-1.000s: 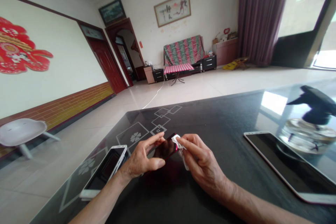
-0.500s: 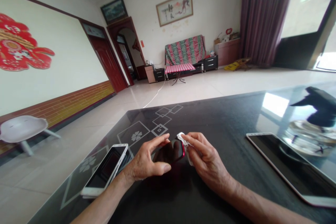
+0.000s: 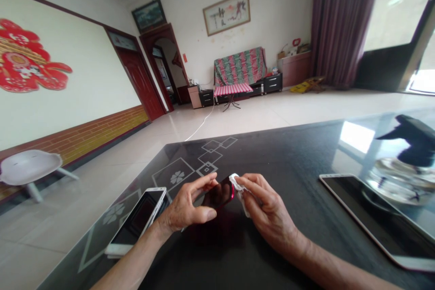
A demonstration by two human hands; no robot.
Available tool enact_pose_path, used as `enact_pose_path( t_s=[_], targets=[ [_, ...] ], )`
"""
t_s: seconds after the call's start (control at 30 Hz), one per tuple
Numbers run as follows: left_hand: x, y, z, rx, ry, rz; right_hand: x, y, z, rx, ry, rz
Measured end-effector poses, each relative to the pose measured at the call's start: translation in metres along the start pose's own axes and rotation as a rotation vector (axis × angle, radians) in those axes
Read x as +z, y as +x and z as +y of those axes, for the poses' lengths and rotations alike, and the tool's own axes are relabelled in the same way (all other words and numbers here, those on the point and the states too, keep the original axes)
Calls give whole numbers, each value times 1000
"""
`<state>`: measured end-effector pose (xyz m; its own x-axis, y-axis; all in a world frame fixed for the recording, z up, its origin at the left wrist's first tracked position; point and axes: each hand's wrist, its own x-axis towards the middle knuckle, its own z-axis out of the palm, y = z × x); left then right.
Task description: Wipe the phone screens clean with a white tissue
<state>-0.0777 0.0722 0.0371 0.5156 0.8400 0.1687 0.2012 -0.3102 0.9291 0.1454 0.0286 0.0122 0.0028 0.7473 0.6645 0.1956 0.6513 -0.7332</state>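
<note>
My left hand (image 3: 186,206) grips a small red-edged phone (image 3: 220,193) by its sides, tilted up off the dark glossy table (image 3: 292,154). My right hand (image 3: 268,212) pinches a crumpled white wipe (image 3: 238,185) and presses it against the phone's right edge. The phone's dark screen faces me, partly hidden by my left fingers.
A white phone (image 3: 136,222) lies on the table left of my hands. A larger white-rimmed phone (image 3: 374,217) lies at the right, beside a clear spray bottle with a black trigger (image 3: 404,163). Beyond the table are tiled floor, a white chair (image 3: 29,170) and a covered sofa (image 3: 239,65).
The wipe has slid along the phone's right edge and top corner, and the phone's tilt has shifted slightly in my left hand. The camera moved slightly.
</note>
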Motion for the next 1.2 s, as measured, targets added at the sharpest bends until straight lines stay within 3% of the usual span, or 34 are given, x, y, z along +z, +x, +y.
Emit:
enact_pose_path(
  t_s=[0.57,0.87,1.2],
  targets=[
    [-6,2,1,-11,-47,16,4,-6,-13,-78,58,-77],
    [5,-1,8,-7,-28,-57,-2,1,5,-29,-13,2],
    [-4,1,1,-10,40,12,4,-5,-8,-63,1,-68]
  ],
)
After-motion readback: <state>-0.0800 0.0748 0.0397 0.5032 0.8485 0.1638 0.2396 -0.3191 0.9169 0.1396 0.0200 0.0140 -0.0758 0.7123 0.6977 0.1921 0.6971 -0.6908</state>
